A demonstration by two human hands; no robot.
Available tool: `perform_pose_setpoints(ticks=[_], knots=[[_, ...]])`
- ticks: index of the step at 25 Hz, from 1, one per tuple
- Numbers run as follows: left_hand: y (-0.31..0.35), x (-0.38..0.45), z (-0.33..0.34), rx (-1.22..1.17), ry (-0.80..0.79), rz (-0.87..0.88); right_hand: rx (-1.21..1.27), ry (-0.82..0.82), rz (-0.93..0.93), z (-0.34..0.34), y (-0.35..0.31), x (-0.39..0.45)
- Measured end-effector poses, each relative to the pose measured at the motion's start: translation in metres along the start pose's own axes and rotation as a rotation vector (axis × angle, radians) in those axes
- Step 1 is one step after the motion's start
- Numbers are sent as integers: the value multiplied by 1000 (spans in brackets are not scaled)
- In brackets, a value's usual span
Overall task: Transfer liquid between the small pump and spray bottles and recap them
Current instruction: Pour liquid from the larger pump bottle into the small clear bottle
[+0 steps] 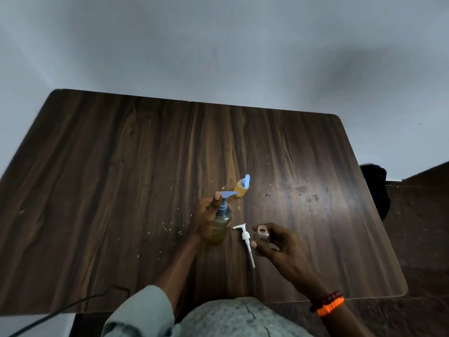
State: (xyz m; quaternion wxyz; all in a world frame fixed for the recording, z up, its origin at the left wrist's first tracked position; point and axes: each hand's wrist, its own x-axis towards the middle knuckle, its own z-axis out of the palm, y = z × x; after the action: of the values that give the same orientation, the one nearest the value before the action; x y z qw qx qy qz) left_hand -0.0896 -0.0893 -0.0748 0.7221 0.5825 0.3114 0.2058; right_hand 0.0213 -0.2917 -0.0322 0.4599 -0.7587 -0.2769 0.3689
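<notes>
Right grip (274, 242) clasps an empty uncapped bottle (262, 233); left grip (206, 220) clasps a pump bottle (221, 227) of amber liquid.

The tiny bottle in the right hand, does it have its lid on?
No, it is open. The tiny bottle shows a bare round mouth, and a white pump top lies loose on the table beside it.

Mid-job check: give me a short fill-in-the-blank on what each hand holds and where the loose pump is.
1. The left hand grips the large bottle, whose pump head is ____ in colour.
2. The right hand holds a small bottle that has no ____ on it.
3. The white pump lies on the ____ between the hands.

Missing words: blue; cap; table
</notes>
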Motion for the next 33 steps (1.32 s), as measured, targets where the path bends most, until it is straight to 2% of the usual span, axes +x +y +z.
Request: perform_pose_setpoints(ticks=[3,8,13,22,33], knots=[[20,-26,-7,0,-113,-24,5,-43,-38,9,-13,7],[44,-62,-11,140,-116,63,31,-95,-141,26,-46,8],[53,-77,-11,267,10,136,-3,-116,-201,30,-62,-1],[66,-84,-18,328,-36,114,20,-95,-230,27,-72,-6],[87,-92,-22,681,150,204,-37,-77,-304,33,-73,-5]])
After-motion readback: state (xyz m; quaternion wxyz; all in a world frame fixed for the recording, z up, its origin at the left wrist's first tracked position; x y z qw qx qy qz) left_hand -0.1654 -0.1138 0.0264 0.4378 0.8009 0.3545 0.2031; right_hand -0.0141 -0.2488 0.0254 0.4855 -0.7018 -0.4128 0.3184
